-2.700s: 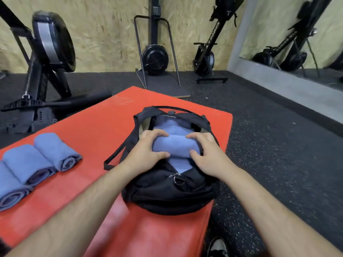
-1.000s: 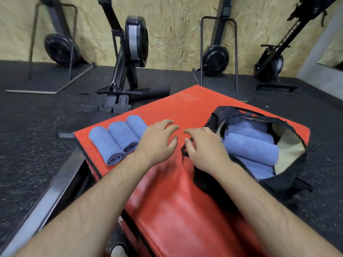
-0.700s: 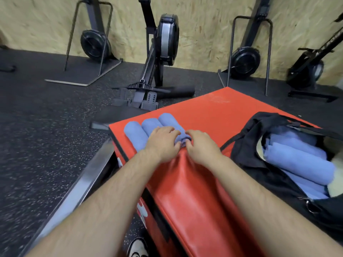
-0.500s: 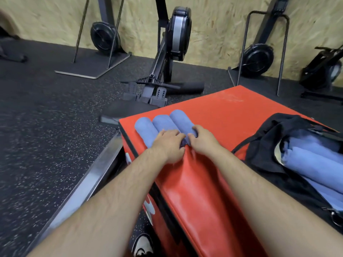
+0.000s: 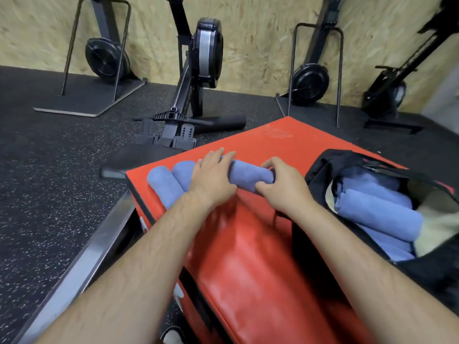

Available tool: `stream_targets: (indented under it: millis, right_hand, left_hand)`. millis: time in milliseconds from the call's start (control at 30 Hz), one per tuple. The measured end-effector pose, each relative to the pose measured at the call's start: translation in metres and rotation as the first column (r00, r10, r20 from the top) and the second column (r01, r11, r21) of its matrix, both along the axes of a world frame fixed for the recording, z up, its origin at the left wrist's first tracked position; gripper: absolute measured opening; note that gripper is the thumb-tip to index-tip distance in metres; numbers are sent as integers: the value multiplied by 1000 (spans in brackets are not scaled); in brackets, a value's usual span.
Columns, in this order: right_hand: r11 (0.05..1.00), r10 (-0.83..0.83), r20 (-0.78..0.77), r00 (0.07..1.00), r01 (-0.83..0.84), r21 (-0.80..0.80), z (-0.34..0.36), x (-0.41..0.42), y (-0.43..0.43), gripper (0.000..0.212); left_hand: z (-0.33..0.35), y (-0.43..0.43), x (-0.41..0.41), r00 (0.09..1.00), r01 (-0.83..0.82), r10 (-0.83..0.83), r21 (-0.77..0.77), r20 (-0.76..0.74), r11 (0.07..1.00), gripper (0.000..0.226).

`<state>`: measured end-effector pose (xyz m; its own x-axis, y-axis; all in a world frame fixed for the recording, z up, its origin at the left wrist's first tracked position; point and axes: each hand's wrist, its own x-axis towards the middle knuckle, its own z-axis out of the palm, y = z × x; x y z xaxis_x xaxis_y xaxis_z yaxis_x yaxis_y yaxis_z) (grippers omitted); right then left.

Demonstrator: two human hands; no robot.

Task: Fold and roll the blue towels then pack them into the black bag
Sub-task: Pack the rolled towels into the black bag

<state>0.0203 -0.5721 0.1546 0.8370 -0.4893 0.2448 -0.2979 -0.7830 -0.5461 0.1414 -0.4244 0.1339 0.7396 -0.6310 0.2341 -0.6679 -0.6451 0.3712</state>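
**Roll transfer to bag: failure modes**

1. Worktop. The red padded worktop [image 5: 260, 256] carries all items, and its cover looks smooth. A hard push during loading could shift the black bag [image 5: 320, 170] across it.

2. Bag. The bag's mouth is open and its rim hangs slack. The packed rolls [image 5: 377, 212] inside are stacked and fill much of the opening. A further roll forced in at an angle could snag the rim, or dislodge and loosen the stack.

3. Held roll. The held roll [image 5: 248, 175] is outside the bag, just beside it, and lies crosswise between both hands. If either end is released early, the outer wrap is likely to spring open and the roll would need remaking.

4. Spare rolls. The spare rolls [image 5: 164, 187] lie beyond the held roll from the bag, touching each other at the worktop's corner. The left forearm passes directly over them. A dragged wrist could push the outer one off onto the floor.

5. Hands. The right hand [image 5: 283, 189] has its fingers [image 5: 269, 163] and thumb clamped on the roll end nearest the bag. The left hand [image 5: 211, 180] has its fingers [image 5: 218, 155] curved over the end farthest from the bag. Its thumb is hidden, so this appears to be a wrap-round hold rather than a confirmed one. A weak hold there would let that end sag and unwind on the way to the bag.
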Motion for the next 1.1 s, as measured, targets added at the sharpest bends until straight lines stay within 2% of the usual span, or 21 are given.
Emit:
stream_targets:
  millis: [100,167,267,333,433,567,700,933,1100]
  right_hand:
    - [1000,27,86,996,-28,11,22,-59,-24,34]
    - [999,18,92,996,-21,29,30,-93,-42,38]
    - [1000,9,66,998,-11,28,37,-134,-62,42]
    - [1000,-6,66,998,5,24,44,-155,-70,41]
    - [997,-43,62,997,39,60,44,-183,-85,38]
    - [988,-103,3,995,102,117,38,-217,-102,43]
    - [984,-148,-69,987,154,92,32,-245,-117,52]
    - [979,-193,-139,971,201,44,24,-271,-141,51]
    - [986,-145,-199,969,157,51,15,-280,-152,55]
  left_hand:
    - [21,-16,-20,988,144,-144,0,-63,990,90]
    - [31,-26,-40,953,256,-251,6,-170,967,75]
    - [38,-45,-70,873,364,-393,-152,-287,919,45]
    - [40,-56,-84,842,387,-452,-254,-293,886,43]
    - [43,-71,-102,802,401,-517,-370,-299,838,53]
    - [41,-89,-125,689,359,-570,-472,-449,805,43]
    - [33,-111,-144,676,431,-617,-463,-402,774,43]
    - [17,-151,-160,710,455,-585,-377,-393,806,43]
    - [9,-172,-168,713,482,-593,-352,-374,802,39]
